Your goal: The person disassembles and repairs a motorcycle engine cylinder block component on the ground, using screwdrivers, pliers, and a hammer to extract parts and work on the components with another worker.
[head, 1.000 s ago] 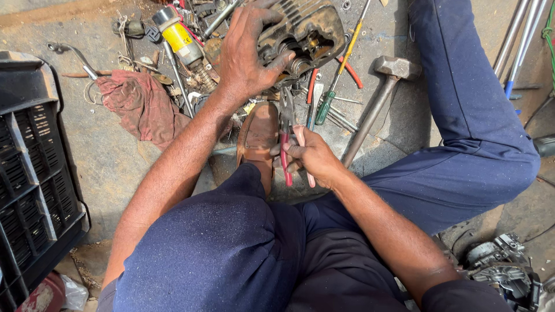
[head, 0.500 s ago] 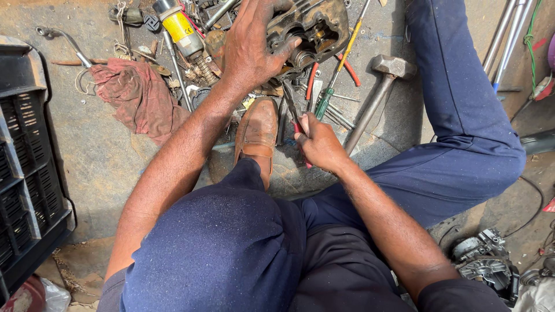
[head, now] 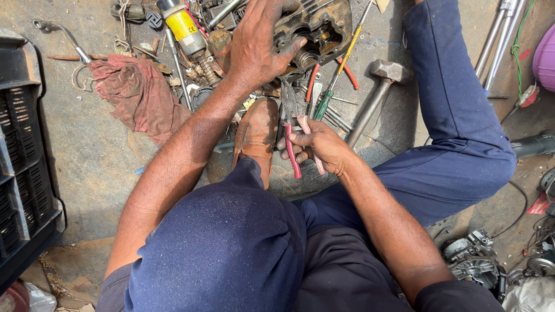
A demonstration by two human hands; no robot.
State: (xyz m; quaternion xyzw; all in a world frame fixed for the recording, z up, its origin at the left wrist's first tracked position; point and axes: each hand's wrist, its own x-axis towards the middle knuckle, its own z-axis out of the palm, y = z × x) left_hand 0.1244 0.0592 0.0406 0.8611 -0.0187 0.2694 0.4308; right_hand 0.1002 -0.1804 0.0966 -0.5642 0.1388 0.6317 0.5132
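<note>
Holding step: left hand clamped over greasy engine casing at upper centre, right hand gripping red-handled pliers mid-frame (jaws pointing up); next move likely needs casing steadied.

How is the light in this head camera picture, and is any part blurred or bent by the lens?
Head view: bright, even daylight with soft shadows under the steel hammer; mild glare on the yellow cylinder; the right hand with the red-handled pliers is sharp; the black plastic crate bends at the edge.
</note>
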